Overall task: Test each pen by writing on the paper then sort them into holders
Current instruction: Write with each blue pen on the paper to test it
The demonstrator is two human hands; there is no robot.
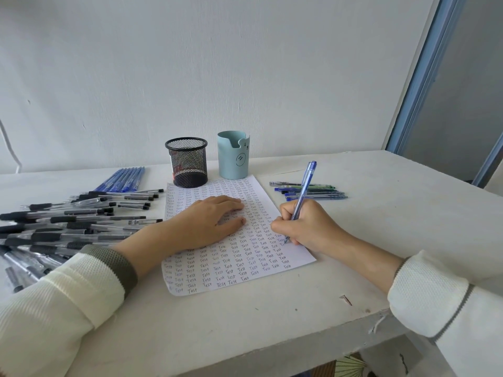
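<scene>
1. A blue pen [305, 183] is gripped by the right hand [304, 224], its tip set near the right edge of the paper [231, 270].
2. The paper is pressed flat under the left hand [212, 221], fingers straight.
3. A black mesh holder [186, 162] and a pale blue holder [233, 159] are stood side by side at the paper's far edge.
4. Black pens [68, 221] are heaped towards the table's [272, 322] left edge.

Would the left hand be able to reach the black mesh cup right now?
Probably yes. The left hand lies flat on the paper, holding nothing, and the black mesh cup stands just beyond it with nothing between.
</scene>
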